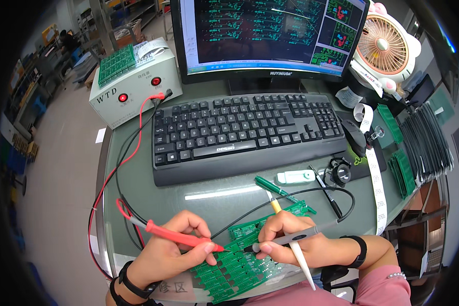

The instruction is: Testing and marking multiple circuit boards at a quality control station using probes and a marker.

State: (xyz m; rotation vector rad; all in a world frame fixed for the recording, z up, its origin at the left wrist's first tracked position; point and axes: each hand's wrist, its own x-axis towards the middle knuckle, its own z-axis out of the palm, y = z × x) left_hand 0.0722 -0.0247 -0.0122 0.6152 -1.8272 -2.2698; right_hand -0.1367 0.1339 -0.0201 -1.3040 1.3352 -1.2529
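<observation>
My left hand is closed around a red test probe, its tip pointing down at a panel of green circuit boards. Pinched in my right hand is a grey test probe with a black tip, close to the red tip over the same panel. A slim white stick tool with a yellow section also passes through my right fingers. Whether either tip touches the board is too small to tell. Part of the panel lies hidden under my hands.
A black keyboard sits beyond the boards, before a monitor. Probe leads run to a white box at far left. Pens, a mint-coloured device, a loupe, a mouse, stacked boards and a fan stand rightward.
</observation>
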